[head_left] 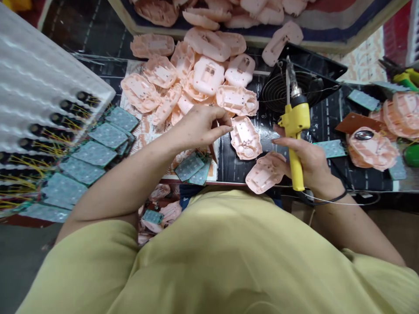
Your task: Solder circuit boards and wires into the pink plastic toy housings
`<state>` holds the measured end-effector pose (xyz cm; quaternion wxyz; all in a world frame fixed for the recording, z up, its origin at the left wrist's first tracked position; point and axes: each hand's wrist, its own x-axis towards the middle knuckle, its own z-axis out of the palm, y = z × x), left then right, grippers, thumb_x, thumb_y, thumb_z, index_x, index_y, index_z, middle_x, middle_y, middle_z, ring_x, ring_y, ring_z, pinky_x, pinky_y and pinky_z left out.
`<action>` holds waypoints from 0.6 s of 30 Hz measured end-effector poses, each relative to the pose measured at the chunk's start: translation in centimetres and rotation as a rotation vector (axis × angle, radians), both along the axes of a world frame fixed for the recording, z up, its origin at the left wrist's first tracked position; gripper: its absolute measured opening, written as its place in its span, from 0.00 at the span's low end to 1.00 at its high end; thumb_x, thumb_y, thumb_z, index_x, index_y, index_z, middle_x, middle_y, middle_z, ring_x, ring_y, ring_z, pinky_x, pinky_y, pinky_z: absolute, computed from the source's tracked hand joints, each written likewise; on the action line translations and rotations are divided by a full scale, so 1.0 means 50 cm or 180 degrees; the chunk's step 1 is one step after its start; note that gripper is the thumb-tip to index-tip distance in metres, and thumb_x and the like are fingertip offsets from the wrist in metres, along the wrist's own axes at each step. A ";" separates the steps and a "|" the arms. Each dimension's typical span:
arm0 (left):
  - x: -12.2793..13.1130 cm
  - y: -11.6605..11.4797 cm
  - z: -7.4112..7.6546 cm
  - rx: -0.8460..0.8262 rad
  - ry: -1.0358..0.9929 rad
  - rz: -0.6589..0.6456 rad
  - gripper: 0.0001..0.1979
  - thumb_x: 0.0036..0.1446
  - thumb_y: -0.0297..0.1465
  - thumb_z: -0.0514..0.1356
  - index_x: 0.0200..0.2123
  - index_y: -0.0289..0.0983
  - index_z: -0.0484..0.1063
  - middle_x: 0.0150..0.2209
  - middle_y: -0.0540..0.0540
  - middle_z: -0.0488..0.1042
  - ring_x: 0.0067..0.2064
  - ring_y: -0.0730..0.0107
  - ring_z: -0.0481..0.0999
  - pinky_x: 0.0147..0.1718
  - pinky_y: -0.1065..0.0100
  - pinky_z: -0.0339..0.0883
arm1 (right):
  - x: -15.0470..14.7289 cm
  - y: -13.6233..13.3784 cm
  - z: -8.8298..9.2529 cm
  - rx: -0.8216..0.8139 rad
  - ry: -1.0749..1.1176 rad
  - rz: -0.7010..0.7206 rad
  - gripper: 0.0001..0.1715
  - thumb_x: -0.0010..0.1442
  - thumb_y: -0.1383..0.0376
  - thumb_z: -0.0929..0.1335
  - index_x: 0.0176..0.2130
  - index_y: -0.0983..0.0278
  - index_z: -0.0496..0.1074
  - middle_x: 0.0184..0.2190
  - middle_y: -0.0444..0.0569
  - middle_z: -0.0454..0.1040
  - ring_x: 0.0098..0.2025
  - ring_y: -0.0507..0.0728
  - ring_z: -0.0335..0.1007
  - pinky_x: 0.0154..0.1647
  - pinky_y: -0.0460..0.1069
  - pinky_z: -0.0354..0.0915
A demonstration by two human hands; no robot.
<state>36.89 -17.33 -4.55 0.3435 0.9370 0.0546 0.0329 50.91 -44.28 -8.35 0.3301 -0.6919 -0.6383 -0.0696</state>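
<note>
My right hand (309,159) is wrapped round the handle of a yellow soldering gun (296,120), its metal tip pointing away from me. A pink plastic shell (265,173) lies at the table's front edge, against the lower fingers of that hand; whether they grip it I cannot tell. My left hand (209,126) is closed, thumb and forefinger pinched together; anything between them is too small to make out. Just right of those fingertips lies another pink shell (245,137), inner side up, with small metal parts. A thin brown strip (212,152) shows below the left hand.
Pink shells (207,76) are heaped beyond my left hand, below a bin (327,39) of more. Green circuit boards (94,152) with yellow wires line a white foam tray (55,56). A black fan (288,89) stands behind the gun. Stacked shells (371,148) sit at right.
</note>
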 end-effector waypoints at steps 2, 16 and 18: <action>0.011 -0.014 -0.001 0.0290 0.0107 -0.0182 0.11 0.60 0.33 0.57 0.39 0.34 0.77 0.37 0.46 0.79 0.40 0.66 0.77 0.45 0.65 0.68 | 0.013 -0.028 0.004 -0.0227 -0.0170 0.0183 0.29 0.59 0.60 0.75 0.56 0.61 0.67 0.45 0.51 0.78 0.47 0.61 0.78 0.52 0.57 0.73; 0.030 -0.059 -0.009 0.1518 0.0679 -0.0692 0.12 0.65 0.30 0.53 0.41 0.35 0.76 0.46 0.42 0.78 0.45 0.62 0.78 0.43 0.65 0.68 | -0.019 -0.070 -0.022 -0.0685 -0.0563 0.0082 0.30 0.60 0.51 0.72 0.55 0.63 0.67 0.48 0.56 0.77 0.52 0.64 0.73 0.53 0.57 0.70; 0.027 -0.058 -0.006 0.1482 0.0730 -0.0633 0.12 0.64 0.30 0.53 0.40 0.35 0.77 0.41 0.43 0.79 0.42 0.63 0.78 0.41 0.65 0.68 | -0.020 -0.062 -0.030 -0.0582 -0.0700 -0.0121 0.29 0.59 0.50 0.72 0.53 0.64 0.68 0.47 0.57 0.77 0.52 0.64 0.73 0.52 0.56 0.70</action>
